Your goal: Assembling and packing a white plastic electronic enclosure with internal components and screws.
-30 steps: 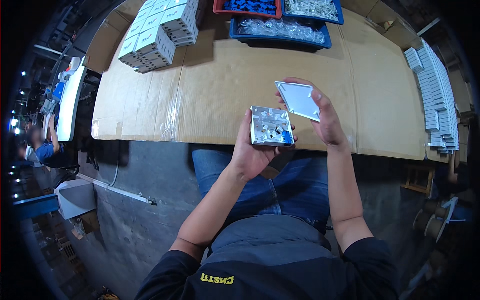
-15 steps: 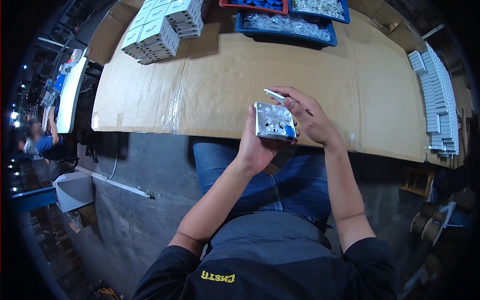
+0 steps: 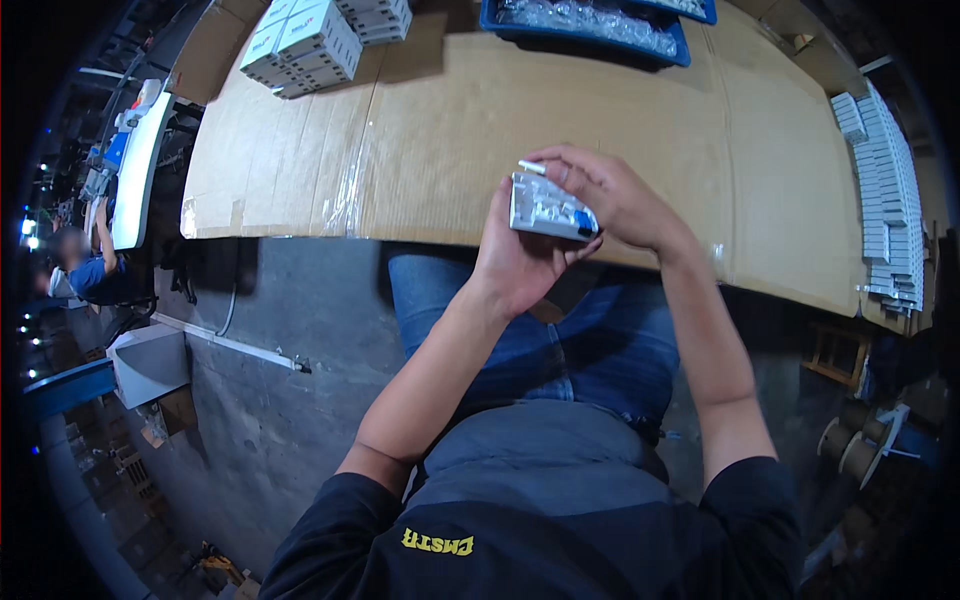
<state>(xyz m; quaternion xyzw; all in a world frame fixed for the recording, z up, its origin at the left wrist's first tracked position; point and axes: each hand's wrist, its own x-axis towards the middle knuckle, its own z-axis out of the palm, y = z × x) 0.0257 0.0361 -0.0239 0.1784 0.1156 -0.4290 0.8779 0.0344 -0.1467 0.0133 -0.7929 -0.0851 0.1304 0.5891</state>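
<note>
My left hand (image 3: 512, 262) holds a small white square plastic box (image 3: 525, 213) from below, just over the table's near edge. The box's open face shows small white and metallic fittings, with a blue part (image 3: 582, 220) at its right corner. My right hand (image 3: 618, 198) reaches over the box's far right side and hides part of it. Between its thumb and fingers is a thin white plate (image 3: 532, 167), seen nearly edge-on at the box's far edge. Whether the plate touches the box I cannot tell.
A cardboard-covered table (image 3: 440, 140) spreads ahead. Stacked white boxes (image 3: 305, 50) stand at its far left. A blue tray (image 3: 590, 32) of clear plastic bags is at the back, and rows of white pieces (image 3: 885, 200) line the right. A person (image 3: 95, 270) sits far left.
My right hand has come in lower over the box, bringing the white plate to its far edge. The box is tilted more and its inside shows less. The whole view has shifted slightly.
</note>
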